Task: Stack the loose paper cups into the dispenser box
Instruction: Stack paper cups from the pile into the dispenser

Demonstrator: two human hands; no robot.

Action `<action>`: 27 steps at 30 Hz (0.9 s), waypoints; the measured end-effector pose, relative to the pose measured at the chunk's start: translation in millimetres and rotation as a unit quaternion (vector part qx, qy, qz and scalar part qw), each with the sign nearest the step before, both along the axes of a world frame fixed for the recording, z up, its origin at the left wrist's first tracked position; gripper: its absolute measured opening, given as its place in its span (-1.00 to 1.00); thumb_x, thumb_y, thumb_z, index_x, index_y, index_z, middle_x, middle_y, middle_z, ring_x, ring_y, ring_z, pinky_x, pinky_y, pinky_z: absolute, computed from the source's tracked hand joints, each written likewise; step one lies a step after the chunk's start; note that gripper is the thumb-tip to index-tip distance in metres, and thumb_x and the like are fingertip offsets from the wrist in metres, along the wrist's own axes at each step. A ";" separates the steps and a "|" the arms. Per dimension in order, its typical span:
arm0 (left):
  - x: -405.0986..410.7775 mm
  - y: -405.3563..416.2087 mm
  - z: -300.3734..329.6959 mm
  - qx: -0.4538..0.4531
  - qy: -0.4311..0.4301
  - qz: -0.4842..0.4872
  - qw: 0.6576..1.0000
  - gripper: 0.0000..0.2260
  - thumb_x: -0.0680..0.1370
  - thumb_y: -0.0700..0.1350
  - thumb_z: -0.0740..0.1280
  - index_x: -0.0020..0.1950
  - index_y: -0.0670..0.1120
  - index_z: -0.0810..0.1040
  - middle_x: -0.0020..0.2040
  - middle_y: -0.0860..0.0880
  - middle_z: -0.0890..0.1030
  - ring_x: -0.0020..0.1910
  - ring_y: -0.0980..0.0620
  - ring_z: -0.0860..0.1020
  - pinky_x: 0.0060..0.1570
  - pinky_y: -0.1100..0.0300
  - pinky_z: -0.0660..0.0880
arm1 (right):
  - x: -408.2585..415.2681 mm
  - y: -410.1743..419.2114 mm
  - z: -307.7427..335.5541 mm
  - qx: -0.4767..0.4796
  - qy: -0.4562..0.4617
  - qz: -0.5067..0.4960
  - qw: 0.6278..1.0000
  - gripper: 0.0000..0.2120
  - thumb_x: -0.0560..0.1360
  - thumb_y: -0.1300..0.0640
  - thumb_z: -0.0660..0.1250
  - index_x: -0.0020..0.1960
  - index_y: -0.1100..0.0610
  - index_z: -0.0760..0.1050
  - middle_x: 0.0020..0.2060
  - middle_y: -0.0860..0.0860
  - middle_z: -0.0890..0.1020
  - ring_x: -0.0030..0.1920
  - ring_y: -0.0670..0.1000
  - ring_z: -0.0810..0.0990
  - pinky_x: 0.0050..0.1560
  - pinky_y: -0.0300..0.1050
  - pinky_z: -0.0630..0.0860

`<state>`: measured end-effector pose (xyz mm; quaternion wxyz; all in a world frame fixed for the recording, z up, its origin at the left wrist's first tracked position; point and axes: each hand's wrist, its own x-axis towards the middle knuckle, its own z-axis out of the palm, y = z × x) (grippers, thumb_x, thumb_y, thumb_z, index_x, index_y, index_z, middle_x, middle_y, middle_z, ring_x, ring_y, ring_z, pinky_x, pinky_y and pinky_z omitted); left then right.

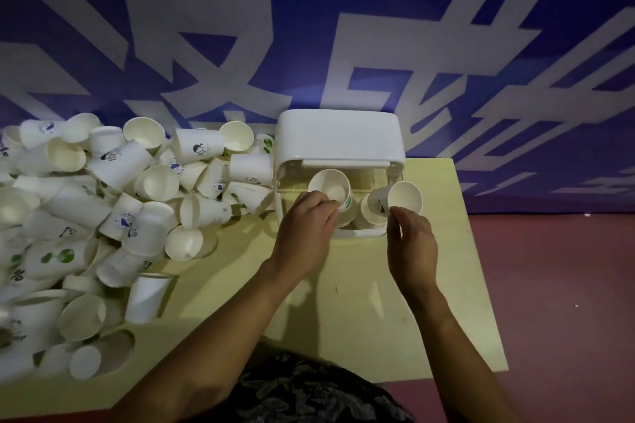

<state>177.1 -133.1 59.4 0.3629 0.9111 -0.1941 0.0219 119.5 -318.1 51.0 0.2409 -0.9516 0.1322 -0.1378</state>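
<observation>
A white dispenser box (pixel 338 137) with a clear front stands at the table's far edge, its front open toward me. My left hand (pixel 304 230) grips a white paper cup (pixel 330 186) with green marks, its mouth facing me, at the box's opening. My right hand (pixel 410 245) pinches the rim of a second cup (pixel 403 197), tilted just right of the opening. More cups (pixel 369 216) lie low inside the box between my hands. A big heap of loose paper cups (pixel 113 203) covers the table's left half.
The pale yellow table (pixel 360 302) ends close to the right of the box; beyond it is reddish floor (pixel 556 302). A blue wall banner with large white characters (pixel 309 27) rises right behind the box and the heap.
</observation>
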 end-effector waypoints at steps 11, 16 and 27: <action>7.9 -48.5 -42.6 0.117 0.077 0.021 0.990 -0.84 0.57 -0.16 0.25 -0.04 -0.10 0.64 -0.06 -0.06 0.59 -0.02 -0.03 0.49 -0.01 0.13 0.45 | 26.0 -45.0 -43.8 -0.055 0.098 0.129 0.985 -0.87 0.52 0.26 0.27 -0.14 0.11 0.56 -0.26 0.04 0.63 -0.24 0.15 0.53 -0.31 -0.07 0.46; 13.4 -58.4 -63.1 0.192 0.128 0.012 0.973 -0.82 0.55 -0.20 0.27 0.02 -0.09 0.67 -0.01 -0.08 0.59 0.05 -0.09 0.48 0.03 0.05 0.49 | 34.3 -49.9 -60.0 -0.103 0.121 0.166 0.973 -0.90 0.43 0.27 0.38 -0.14 0.09 0.62 -0.34 0.02 0.62 -0.27 0.17 0.54 -0.26 -0.13 0.27; 1.6 -45.3 -53.7 0.108 0.109 0.082 0.985 -0.80 0.55 -0.13 0.27 0.12 -0.07 0.62 0.08 0.01 0.58 0.07 -0.01 0.50 -0.06 0.09 0.51 | 35.9 -33.8 -62.1 -0.081 0.098 0.159 0.979 -0.84 0.41 0.22 0.40 -0.02 0.07 0.61 -0.10 0.00 0.66 -0.04 0.16 0.56 -0.10 -0.01 0.45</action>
